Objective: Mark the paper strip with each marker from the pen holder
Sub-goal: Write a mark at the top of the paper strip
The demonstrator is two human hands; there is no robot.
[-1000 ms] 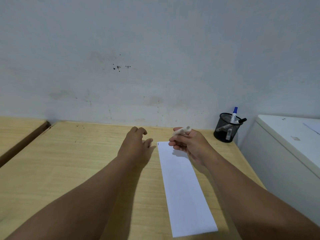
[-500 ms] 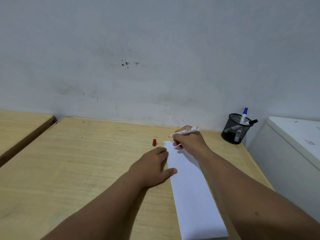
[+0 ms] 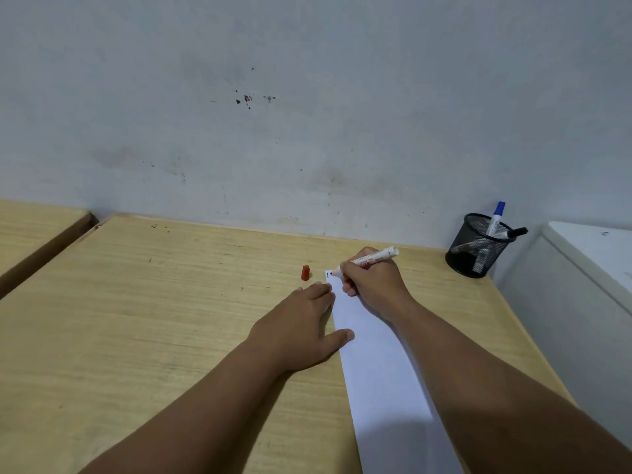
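A long white paper strip (image 3: 379,364) lies on the wooden table (image 3: 154,319), running from the middle toward me. My right hand (image 3: 371,285) grips a white red-tipped marker (image 3: 371,258), its tip touching the strip's far left corner beside a short black mark. My left hand (image 3: 301,323) lies flat, fingers spread, pressing the strip's left edge. The marker's red cap (image 3: 305,272) stands on the table just left of the strip. A black mesh pen holder (image 3: 477,249) at the far right holds a blue-capped marker (image 3: 496,217) and a black-capped marker (image 3: 513,232).
A stained wall rises right behind the table. A white cabinet (image 3: 588,268) stands against the table's right edge, next to the pen holder. Another wooden table (image 3: 34,227) sits to the left across a narrow gap.
My left hand set the red cap down and drew back onto the strip's left edge. My right hand lowered the marker tip to the strip's far corner.
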